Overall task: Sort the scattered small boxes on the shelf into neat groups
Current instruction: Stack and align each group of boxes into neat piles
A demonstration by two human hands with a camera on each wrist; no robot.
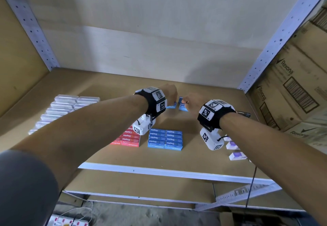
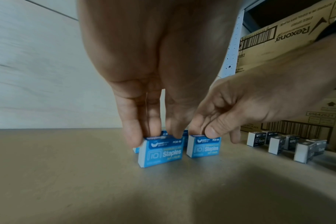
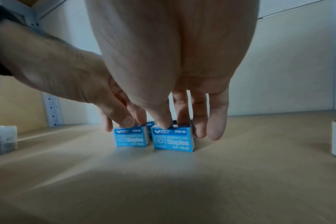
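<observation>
Left wrist view: left hand pinches one blue staples box by its top edge; right hand pinches the neighbouring blue staples box. Both stand on the shelf. Lift vertically; transfer to the blue stack, edges aligned.

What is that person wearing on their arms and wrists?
Both forearms are bare. The left arm shows a grey sleeve at the upper arm. Each wrist has a black band carrying white blocks printed with black-and-white square codes, and a white camera box hangs under each. A thin black cable drops from the right one.
</observation>
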